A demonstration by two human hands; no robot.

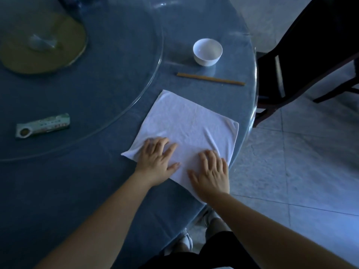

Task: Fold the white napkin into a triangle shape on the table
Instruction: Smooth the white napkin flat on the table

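The white napkin [186, 125] lies spread flat as a rough square on the blue table [97, 191], near its right edge, with light creases toward the near side. My left hand [157, 158] rests palm down on the napkin's near left part, fingers spread. My right hand [211, 171] lies flat on the near right part, fingers apart, covering the near corner. Neither hand grips the cloth.
A white bowl [207, 52] and a pair of wooden chopsticks [210, 79] lie beyond the napkin. A glass turntable [151, 74] covers the table's middle, with a green-white packet [42, 125] and a round yellowish mat [42, 45] on it. A dark chair [303, 55] stands at the right.
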